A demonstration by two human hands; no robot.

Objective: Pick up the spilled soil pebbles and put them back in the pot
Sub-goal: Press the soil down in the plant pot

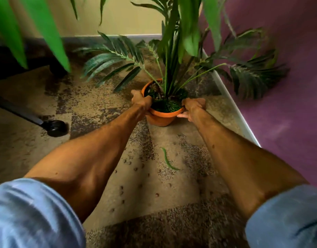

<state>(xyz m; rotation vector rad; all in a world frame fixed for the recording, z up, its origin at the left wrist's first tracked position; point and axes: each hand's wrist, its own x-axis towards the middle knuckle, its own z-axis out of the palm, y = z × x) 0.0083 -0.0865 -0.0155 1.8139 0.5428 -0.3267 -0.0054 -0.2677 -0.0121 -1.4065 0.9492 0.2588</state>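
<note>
An orange plant pot (161, 118) stands upright on the carpet near the corner of the room, holding a tall green plant with fronds spreading left and right. My left hand (140, 101) grips the pot's left rim. On the opposite side, my right hand (192, 107) holds the right rim, fingers curled under it. Several small brown soil pebbles (136, 169) lie scattered on the carpet between my forearms, nearer to me than the pot. Some pebbles and green moss show inside the pot.
A loose green leaf (167, 161) lies on the carpet among the pebbles. An office chair's black leg and caster (54, 127) sit to the left. A purple wall with white skirting (231, 104) runs along the right. Large blurred leaves (38, 29) hang at upper left.
</note>
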